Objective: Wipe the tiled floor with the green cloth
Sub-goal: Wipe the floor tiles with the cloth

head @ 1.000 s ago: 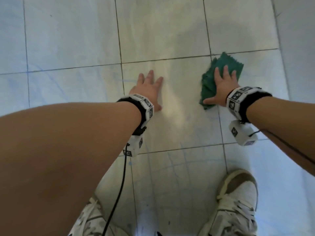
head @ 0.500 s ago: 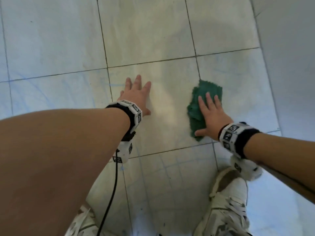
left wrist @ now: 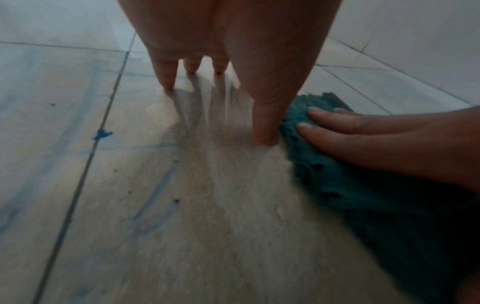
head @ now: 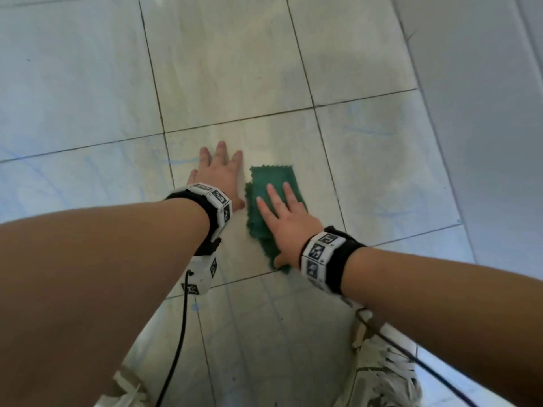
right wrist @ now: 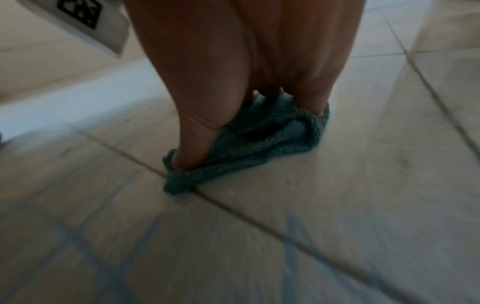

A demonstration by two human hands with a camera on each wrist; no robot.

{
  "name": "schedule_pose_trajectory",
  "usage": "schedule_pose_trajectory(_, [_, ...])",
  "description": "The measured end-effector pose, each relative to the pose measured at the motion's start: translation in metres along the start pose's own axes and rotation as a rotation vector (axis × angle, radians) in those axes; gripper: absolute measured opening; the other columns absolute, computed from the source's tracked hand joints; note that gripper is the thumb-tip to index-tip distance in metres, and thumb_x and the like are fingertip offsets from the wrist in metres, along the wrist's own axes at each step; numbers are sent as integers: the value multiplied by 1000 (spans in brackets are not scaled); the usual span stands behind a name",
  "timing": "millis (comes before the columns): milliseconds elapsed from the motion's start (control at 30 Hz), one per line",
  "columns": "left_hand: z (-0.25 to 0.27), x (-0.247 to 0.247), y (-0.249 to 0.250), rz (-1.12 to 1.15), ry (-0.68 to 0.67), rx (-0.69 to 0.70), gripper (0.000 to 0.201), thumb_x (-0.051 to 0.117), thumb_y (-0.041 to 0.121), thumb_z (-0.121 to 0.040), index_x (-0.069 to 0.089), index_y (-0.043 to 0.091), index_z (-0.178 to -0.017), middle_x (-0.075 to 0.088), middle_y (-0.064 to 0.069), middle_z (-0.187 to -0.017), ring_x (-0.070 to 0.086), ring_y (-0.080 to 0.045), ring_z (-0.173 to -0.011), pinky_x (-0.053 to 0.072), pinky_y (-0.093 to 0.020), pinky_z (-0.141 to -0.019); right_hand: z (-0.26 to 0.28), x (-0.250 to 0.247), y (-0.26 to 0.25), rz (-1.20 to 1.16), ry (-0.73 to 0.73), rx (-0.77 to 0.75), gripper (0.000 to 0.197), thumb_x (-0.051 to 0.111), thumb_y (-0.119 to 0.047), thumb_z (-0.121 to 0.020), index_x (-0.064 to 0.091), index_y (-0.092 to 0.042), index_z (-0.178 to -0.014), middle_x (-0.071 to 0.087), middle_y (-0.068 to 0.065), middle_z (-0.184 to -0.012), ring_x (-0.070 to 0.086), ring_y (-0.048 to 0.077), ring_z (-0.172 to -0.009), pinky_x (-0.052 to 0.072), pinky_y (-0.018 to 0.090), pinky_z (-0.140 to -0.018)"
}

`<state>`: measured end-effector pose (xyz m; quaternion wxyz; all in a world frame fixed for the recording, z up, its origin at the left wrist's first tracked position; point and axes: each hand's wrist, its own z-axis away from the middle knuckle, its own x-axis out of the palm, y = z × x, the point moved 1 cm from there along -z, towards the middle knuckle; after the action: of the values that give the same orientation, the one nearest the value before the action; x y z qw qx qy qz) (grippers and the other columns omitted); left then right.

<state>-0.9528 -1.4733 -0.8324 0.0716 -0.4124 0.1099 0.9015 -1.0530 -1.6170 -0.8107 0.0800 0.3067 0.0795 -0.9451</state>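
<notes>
Two hands of mine are down on the tiled floor (head: 88, 83). My right hand (head: 286, 218) lies flat on the green cloth (head: 271, 179), fingers straight and a little spread, pressing it onto the tile; nothing is pinched or curled around. From the right wrist view the cloth (right wrist: 259, 142) bunches up in soft folds under my palm, and its near corner lies on a grout line.

My left hand (head: 219, 171) is planted flat on bare tile at about nine o'clock from the cloth, fingers straight and splayed, holding nothing. In the left wrist view my thumb tip comes down just beside the cloth's (left wrist: 337, 174) edge; whether it actually touches the fabric I cannot tell. My other fingertips (left wrist: 167, 82) rest on the tile farther ahead.

The cloth sits on the same tile as my left hand, toward that tile's near right part, its zigzag-cut far edge pointing to twelve o'clock and its near corner reaching the grout line at six.

Faint blue streaks (left wrist: 153, 197) mark the tiles, with a small darker blue blot (left wrist: 102, 134) on the grout line at nine o'clock from my left hand. Both wrists carry black bands with white marker blocks (head: 318, 254). A black cable (head: 179, 342) hangs from the left one. My pale laced shoe (head: 385, 374) stands at five o'clock.
</notes>
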Motion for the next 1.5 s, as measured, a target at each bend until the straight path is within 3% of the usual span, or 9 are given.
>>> schedule_pose_trajectory(133, [-10, -4, 18, 19, 73, 67, 92, 64, 36, -90, 2, 27, -158, -9, -8, -165, -6, -37, -151, 16, -49, -122, -28, -23, 25, -27, 54, 31, 136, 82, -49, -73, -22, -21, -155, -34, 6, -159, -27, 35, -147, 9, 48, -122])
schedule_pose_trajectory(367, [-30, -17, 39, 48, -7, 24, 111, 78, 44, -80, -1, 33, -157, -18, -2, -164, -13, -33, -150, 15, -53, -120, -62, -92, 123, -75, 152, 240, 135, 76, -62, -74, -21, -16, -155, -26, 13, -162, -20, 39, -148, -2, 49, -121])
schedule_pose_trajectory(533, [-27, -16, 38, 59, -14, 19, 110, 77, 42, -82, -3, 34, -157, -22, 1, -163, -17, -31, -150, 13, -52, -121, -42, -87, 226, -236, 179, 604, 133, 66, -74, -74, -19, -11, -156, -19, 20, -163, -9, 44, -150, 5, 54, -122])
schedule_pose_trajectory(633, [-27, -15, 39, 69, -10, 25, 110, 77, 41, -82, -2, 33, -157, -22, 0, -163, -16, -32, -150, 13, -53, -121, -21, -70, 247, -347, 142, 748, 132, 67, -71, -76, -20, -12, -156, -18, 20, -163, -4, 45, -150, 11, 55, -121])
schedule_pose_trajectory(733, [-28, -16, 39, 72, -10, 23, 110, 77, 40, -82, -2, 32, -157, -22, -1, -163, -16, -33, -150, 13, -54, -121, -19, -61, 205, -291, 139, 633, 134, 66, -73, -75, -23, -11, -154, -21, 22, -161, -9, 47, -149, 8, 56, -122])
schedule_pose_trajectory(833, [-28, -15, 41, 60, -10, 26, 110, 77, 41, -82, -2, 31, -157, -21, -2, -163, -15, -35, -150, 14, -54, -121, -25, -53, 123, -165, 89, 350, 133, 67, -69, -77, -25, -11, -153, -29, 20, -159, -20, 46, -147, 0, 53, -123])
schedule_pose_trajectory(967, [-30, -12, 41, 46, 13, 23, 111, 76, 45, -81, -2, 31, -158, -19, -3, -164, -14, -36, -150, 14, -53, -121, -48, -51, 69, -163, 92, 159, 134, 78, -55, -77, -25, -17, -154, -36, 13, -157, -28, 41, -145, 7, 52, -123])
schedule_pose_trajectory(1133, [-29, -14, 38, 55, -1, 22, 110, 76, 45, -81, -3, 33, -157, -21, -1, -163, -16, -35, -150, 13, -53, -121, -60, -72, 105, -86, 126, 175, 135, 74, -65, -74, -24, -18, -154, -31, 13, -160, -25, 40, -147, 4, 52, -122])
schedule_pose_trajectory(1500, [-29, -14, 40, 53, -32, 6, 109, 75, 43, -83, -6, 35, -156, -26, 1, -162, -19, -33, -149, 12, -53, -121, -47, -94, 262, -209, 192, 551, 130, 66, -71, -77, -20, -15, -156, -21, 15, -163, -10, 41, -150, 6, 51, -123])
